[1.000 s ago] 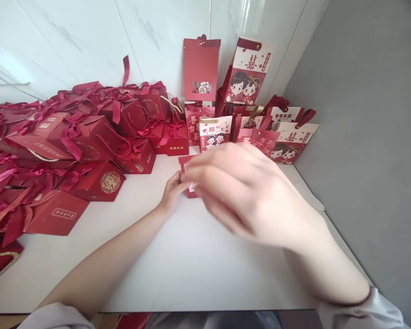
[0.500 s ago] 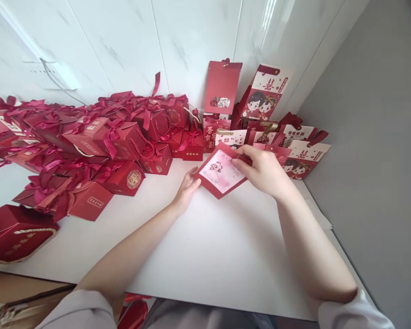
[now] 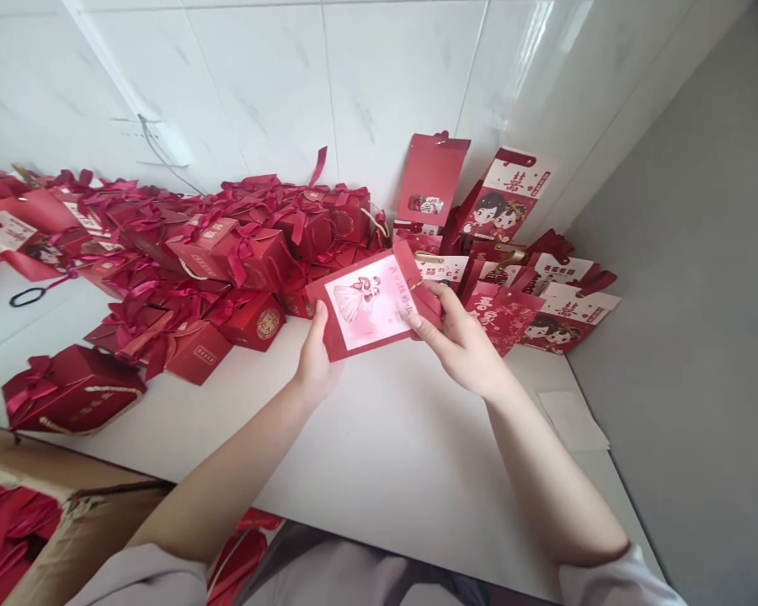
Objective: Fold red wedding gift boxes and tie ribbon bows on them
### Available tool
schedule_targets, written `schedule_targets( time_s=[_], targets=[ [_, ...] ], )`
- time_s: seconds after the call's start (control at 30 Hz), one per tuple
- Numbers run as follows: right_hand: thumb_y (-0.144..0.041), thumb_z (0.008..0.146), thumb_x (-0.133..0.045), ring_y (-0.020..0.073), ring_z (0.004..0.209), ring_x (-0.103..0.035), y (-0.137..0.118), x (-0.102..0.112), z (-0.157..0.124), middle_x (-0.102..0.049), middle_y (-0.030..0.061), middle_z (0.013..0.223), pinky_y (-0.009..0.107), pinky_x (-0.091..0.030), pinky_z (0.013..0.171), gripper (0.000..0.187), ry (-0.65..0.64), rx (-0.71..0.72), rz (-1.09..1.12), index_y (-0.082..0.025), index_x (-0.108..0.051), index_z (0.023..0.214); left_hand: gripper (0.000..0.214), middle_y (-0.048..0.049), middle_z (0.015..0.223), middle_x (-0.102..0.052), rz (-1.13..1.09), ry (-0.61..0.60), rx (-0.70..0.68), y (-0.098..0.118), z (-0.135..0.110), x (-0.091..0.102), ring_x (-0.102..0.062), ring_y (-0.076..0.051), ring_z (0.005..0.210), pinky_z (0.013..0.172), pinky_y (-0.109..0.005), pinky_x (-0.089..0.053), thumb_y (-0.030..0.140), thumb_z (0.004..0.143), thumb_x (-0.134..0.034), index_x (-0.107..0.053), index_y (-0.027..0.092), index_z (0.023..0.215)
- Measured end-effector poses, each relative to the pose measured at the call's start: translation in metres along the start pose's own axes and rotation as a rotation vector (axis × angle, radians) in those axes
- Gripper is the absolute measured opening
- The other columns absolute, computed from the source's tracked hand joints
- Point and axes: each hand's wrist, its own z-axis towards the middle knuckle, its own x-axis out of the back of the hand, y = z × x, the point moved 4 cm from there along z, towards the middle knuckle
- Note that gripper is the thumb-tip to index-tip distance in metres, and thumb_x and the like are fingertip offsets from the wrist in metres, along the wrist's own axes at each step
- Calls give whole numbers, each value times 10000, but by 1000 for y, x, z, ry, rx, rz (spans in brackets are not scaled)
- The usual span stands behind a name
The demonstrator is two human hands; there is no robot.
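Note:
Between both hands, above the table, is a red paper gift bag [image 3: 379, 305], tilted, with a pink panel showing a drawn couple and lettering. My left hand [image 3: 317, 358] grips its left end, thumb on the front and fingers hidden behind. At the bag's right end, my right hand [image 3: 456, 337] pinches the edge near a small metallic fastener, thumb lying over the front. Closest behind my right hand stand several similar gift bags, among them a red one with white lettering [image 3: 496, 316] and a white-topped one with cartoon faces [image 3: 565, 318].
Many red boxes with ribbon bows [image 3: 227, 252] are piled along the wall at the left. One box with a rope handle [image 3: 72, 391] sits near the table's [image 3: 379, 471] front left. Below it, a cardboard carton [image 3: 94, 513] holds more red items. A grey partition [image 3: 688, 337] borders the right.
The gift bag has turned to lie more sideways and is lifted nearer, its panel facing me more fully. Both hands stay on it. The camera view has shifted left.

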Motion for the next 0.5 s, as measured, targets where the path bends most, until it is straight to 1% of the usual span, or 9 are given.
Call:
schedule_targets(
  time_s=[0.07,0.13,0.17,0.23,0.3,0.37,0.4,0.47,0.5],
  targets=[
    [-519,982,-562,247,987,-664,-10,-4,-3,-647,79,1195,403,-614,795,525,-53,46,155,-265,-425,1420,534,-86,1298,-668,48,-88,-4,25,-6,-9,-539,-342,1326,1050,-489,-508,601,938,-536,-624,218,1299],
    [-512,990,-558,234,1012,-657,-22,-6,-5,-593,86,1286,376,-629,769,509,-49,110,267,-280,-424,1423,514,-89,1252,-684,103,-121,3,51,-13,-20,-555,-362,1305,1030,-521,-518,584,927,-572,-641,211,1275],
    [-515,988,-562,229,1005,-656,-28,-7,-6,-574,89,1310,368,-630,759,512,-33,142,286,-287,-422,1424,503,-92,1230,-690,133,-116,8,64,-16,-25,-566,-368,1293,1019,-532,-522,576,926,-585,-654,202,1255],
    [-558,988,-542,222,985,-659,-40,-10,-6,-552,93,1336,368,-623,768,549,-33,209,294,-305,-389,1450,467,-88,1193,-699,196,-46,4,90,-23,-33,-583,-370,1274,997,-537,-524,544,952,-566,-679,177,1217],
    [-639,995,-452,216,975,-669,-50,-16,-6,-550,95,1340,371,-612,798,603,-85,270,323,-321,-323,1490,467,-85,1215,-686,253,27,-8,117,-31,-36,-559,-358,1302,995,-528,-500,477,1027,-443,-660,136,1262],
    [-679,1005,-354,205,960,-678,-54,-26,-8,-573,94,1312,370,-600,822,624,-169,303,351,-323,-277,1512,523,-68,1278,-651,313,53,-86,148,-42,-35,-493,-354,1350,982,-527,-453,409,1075,-261,-587,118,1362],
    [-666,1013,-348,198,956,-678,-54,-31,-9,-583,94,1300,363,-596,825,613,-216,303,342,-317,-277,1512,540,-54,1312,-625,361,66,-119,164,-49,-31,-445,-357,1374,975,-527,-418,401,1072,-216,-534,123,1409],
    [-569,1033,-424,185,958,-673,-51,-44,-15,-595,94,1288,342,-589,821,546,-315,286,263,-289,-322,1490,563,-26,1347,-585,479,145,-160,193,-67,-17,-357,-391,1387,943,-543,-349,403,1046,-169,-450,143,1460],
    [-499,1036,-473,179,961,-670,-48,-51,-19,-598,93,1287,334,-584,826,501,-371,276,198,-273,-359,1469,573,-12,1360,-569,541,207,-173,206,-78,-6,-329,-408,1381,928,-553,-319,400,1032,-147,-430,169,1474]
  ],
)
